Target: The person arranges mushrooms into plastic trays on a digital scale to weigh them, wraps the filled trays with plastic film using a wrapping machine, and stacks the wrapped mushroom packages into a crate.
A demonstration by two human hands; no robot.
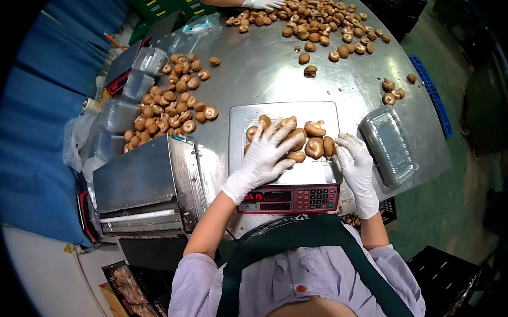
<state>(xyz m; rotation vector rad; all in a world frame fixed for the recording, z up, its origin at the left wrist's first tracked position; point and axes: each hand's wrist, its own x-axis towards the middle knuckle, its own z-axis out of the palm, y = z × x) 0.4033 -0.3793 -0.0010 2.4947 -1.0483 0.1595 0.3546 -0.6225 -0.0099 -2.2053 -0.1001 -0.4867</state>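
A digital scale [327, 176] with a steel pan stands in front of me, its red digits lit. Several brown shiitake mushrooms [314, 148] lie on the pan. My left hand [265, 154], in a white glove, rests over the left part of this group with its fingers spread, hiding some caps. At the pan's right edge is my right hand [357, 166], also gloved, with fingers slightly bent and apart beside the rightmost mushroom [329, 146]. It grips nothing that I can see. Right of that hand sits a clear plastic tray [389, 144].
A heap of mushrooms [171, 107] lies left of the scale, near stacked clear trays [120, 116]. A metal wrapping machine [134, 176] stands at near left. Across the steel table [252, 68], another person's gloved hand [263, 3] touches a larger mushroom pile [316, 25].
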